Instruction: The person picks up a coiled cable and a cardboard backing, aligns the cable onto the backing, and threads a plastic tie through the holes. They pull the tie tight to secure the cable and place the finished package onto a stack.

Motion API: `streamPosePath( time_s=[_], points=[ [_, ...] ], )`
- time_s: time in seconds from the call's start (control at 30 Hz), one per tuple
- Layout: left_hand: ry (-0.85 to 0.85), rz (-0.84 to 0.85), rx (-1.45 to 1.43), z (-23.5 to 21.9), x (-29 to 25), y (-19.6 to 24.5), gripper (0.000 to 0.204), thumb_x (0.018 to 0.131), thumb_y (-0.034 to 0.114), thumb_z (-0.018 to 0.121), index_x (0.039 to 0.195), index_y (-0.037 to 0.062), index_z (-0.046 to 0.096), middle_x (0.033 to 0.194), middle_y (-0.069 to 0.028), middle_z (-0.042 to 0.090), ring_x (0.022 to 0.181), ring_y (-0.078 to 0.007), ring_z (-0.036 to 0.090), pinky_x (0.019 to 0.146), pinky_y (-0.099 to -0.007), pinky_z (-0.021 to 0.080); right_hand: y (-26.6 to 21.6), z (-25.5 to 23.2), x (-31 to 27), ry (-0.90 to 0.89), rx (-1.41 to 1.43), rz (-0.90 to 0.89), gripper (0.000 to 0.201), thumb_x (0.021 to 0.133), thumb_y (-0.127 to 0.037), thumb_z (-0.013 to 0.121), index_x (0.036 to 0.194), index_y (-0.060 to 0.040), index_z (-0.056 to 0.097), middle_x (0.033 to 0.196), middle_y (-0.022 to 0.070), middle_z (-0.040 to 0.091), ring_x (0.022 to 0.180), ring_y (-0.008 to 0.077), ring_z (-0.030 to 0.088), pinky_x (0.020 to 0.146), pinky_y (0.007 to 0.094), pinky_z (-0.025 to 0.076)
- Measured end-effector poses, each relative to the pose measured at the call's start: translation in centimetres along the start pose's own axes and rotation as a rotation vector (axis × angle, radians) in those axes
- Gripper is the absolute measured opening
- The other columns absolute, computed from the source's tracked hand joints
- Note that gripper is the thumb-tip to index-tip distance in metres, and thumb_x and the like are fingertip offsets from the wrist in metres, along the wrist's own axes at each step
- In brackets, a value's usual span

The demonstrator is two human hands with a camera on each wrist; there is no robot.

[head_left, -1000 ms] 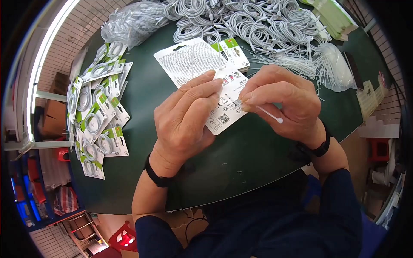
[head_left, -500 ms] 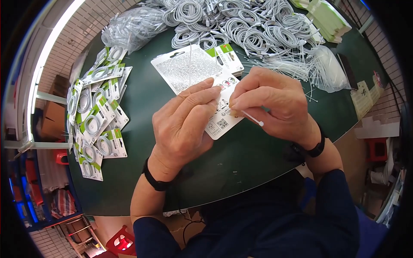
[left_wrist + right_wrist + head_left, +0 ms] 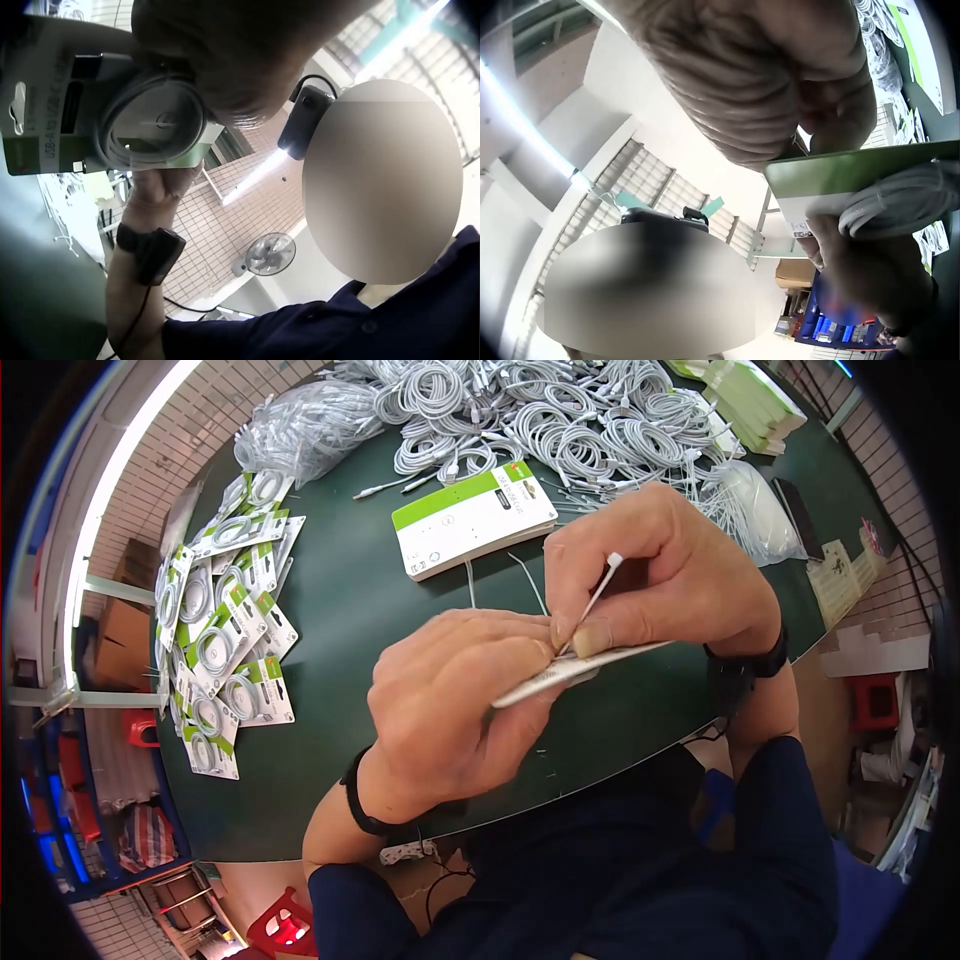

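Tilted almost edge-on in the head view is a white packaging card [image 3: 630,652]. My left hand [image 3: 450,705] grips it, fingers over the face and thumb underneath. In the left wrist view the card's green and white front carries a coiled grey cable [image 3: 105,139]. My right hand [image 3: 670,585] pinches a white cable tie [image 3: 599,592] between thumb and finger at the card's back, the tie's square head pointing up. Two thin pale strips [image 3: 471,585] stick out past the fingers; where they meet the card is hidden by the hands.
Beyond the hands lies a stack of green and white cards [image 3: 480,525]. Carded cables [image 3: 215,645] pile up at the left. Loose coiled cables [image 3: 590,440], a clear plastic bag [image 3: 310,425] and a bag of cable ties [image 3: 755,510] cover the back. More cards [image 3: 755,405] stand back right.
The card has tipped from printed back facing up to nearly edge-on, and moved nearer, uncovering the stack behind. The right hand turned with it; the tie's head now points up rather than down right.
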State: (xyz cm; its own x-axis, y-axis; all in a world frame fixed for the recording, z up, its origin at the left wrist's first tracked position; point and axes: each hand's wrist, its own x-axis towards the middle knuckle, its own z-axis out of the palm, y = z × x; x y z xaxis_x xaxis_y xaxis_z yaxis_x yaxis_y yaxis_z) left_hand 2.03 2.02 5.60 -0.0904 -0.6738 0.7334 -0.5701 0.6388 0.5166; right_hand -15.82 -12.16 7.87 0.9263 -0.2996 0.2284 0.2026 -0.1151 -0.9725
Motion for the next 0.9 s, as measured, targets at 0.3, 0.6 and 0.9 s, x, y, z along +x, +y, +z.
streamPosePath(
  time_s=[0.3,0.6,0.9],
  points=[
    [0.161,-0.641,-0.695,0.9,-0.7,-2.5,0.019,0.104,0.009,0.059,0.118,-0.0038,0.06,0.104,-0.01,0.073,0.089,-0.0093,0.068,0.078,-0.025,0.056,4.7,-1.0,1.2,0.383,0.15,0.078,0.017,0.097,-0.014,0.07,0.105,0.0008,0.07,0.091,0.0037,0.07,0.078,0.0069,0.061,0.068,0.0215,0.048],
    [0.288,-0.769,-0.812,1.0,-0.8,-6.9,0.028,0.107,0.012,0.049,0.126,-0.0061,0.057,0.116,-0.016,0.071,0.098,-0.0172,0.071,0.087,-0.0308,0.059,4.5,-0.1,0.9,0.413,-0.839,-0.433,0.028,0.073,-0.002,0.084,0.098,-0.0121,0.075,0.092,0.0038,0.069,0.079,0.0187,0.066,0.062,0.0301,0.052],
    [0.337,-0.799,-0.816,2.0,-1.3,-7.7,0.025,0.105,0.012,0.049,0.12,-0.005,0.06,0.106,-0.0105,0.071,0.088,-0.0115,0.067,0.078,-0.0273,0.056,5.8,2.1,1.8,0.227,-1.25,-0.517,0.049,0.054,-0.003,0.089,0.1,-0.0128,0.074,0.091,0.0019,0.064,0.079,0.0236,0.059,0.063,0.0345,0.049]
  ],
)
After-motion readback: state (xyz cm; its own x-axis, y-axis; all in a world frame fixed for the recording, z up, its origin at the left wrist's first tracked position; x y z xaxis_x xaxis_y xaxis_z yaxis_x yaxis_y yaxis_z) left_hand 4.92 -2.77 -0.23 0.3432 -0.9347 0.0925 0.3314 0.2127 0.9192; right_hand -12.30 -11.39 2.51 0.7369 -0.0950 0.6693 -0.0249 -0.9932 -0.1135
